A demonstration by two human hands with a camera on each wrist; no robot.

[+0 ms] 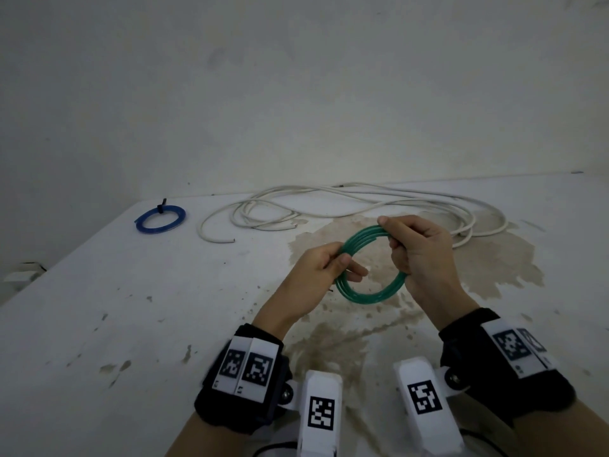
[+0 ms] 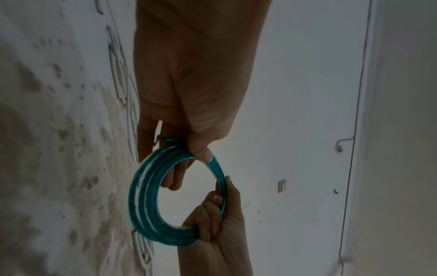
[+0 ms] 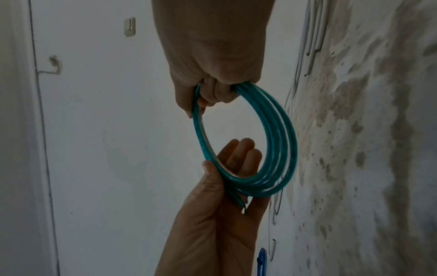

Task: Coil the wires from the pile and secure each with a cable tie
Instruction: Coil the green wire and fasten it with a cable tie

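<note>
A green wire coil [image 1: 372,267] of several loops is held above the table between both hands. My left hand [image 1: 324,268] pinches its left side between thumb and fingers; in the left wrist view the thumb presses the green coil [image 2: 151,201] near the wire's end. My right hand [image 1: 417,255] grips the coil's right side in curled fingers, also seen on the green coil [image 3: 279,142] in the right wrist view. A loose white cable [image 1: 362,206] sprawls behind the hands. No cable tie shows on the green coil.
A blue coil [image 1: 160,220] bound with a black tie lies at the table's far left. The white table [image 1: 131,308] carries a large brown stain under the hands. A wall stands close behind, and the table's left edge drops away.
</note>
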